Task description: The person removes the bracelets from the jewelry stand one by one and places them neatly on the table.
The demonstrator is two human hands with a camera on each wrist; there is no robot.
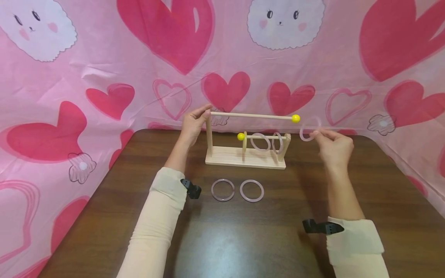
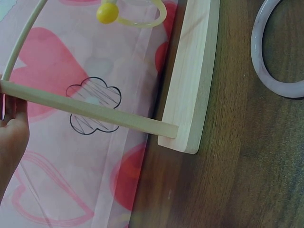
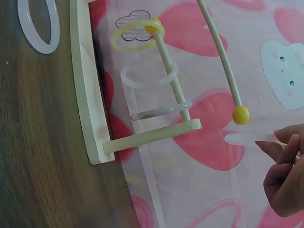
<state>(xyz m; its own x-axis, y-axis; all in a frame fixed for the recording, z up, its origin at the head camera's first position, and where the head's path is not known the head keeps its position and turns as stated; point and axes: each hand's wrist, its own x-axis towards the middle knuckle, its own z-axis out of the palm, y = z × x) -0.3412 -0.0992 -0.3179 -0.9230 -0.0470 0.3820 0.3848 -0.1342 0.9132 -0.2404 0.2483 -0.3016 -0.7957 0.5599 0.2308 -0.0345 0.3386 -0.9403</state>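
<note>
A wooden bangle stand [image 1: 245, 157] has two posts, each with a rod tipped by a yellow ball. My left hand [image 1: 193, 124] grips the top of the tall left post, where the upper rod begins. Between the thumb and fingers of my right hand [image 1: 335, 148], a pale translucent bangle [image 1: 301, 133] is pinched just right of the upper rod's yellow ball [image 1: 296, 118], apart from it. No ring hangs on the upper rod [image 1: 253, 115]. On the lower rod hang a yellowish bangle [image 3: 116, 42] by its ball and two pale bangles [image 3: 124, 78].
Two pale purple bangles, a left one [image 1: 213, 190] and a right one [image 1: 262, 191], lie flat on the brown wooden table [image 1: 222, 243] in front of the stand. Behind the table hangs a pink cloth [image 1: 229, 58] with hearts. Both sleeves carry black wrist mounts.
</note>
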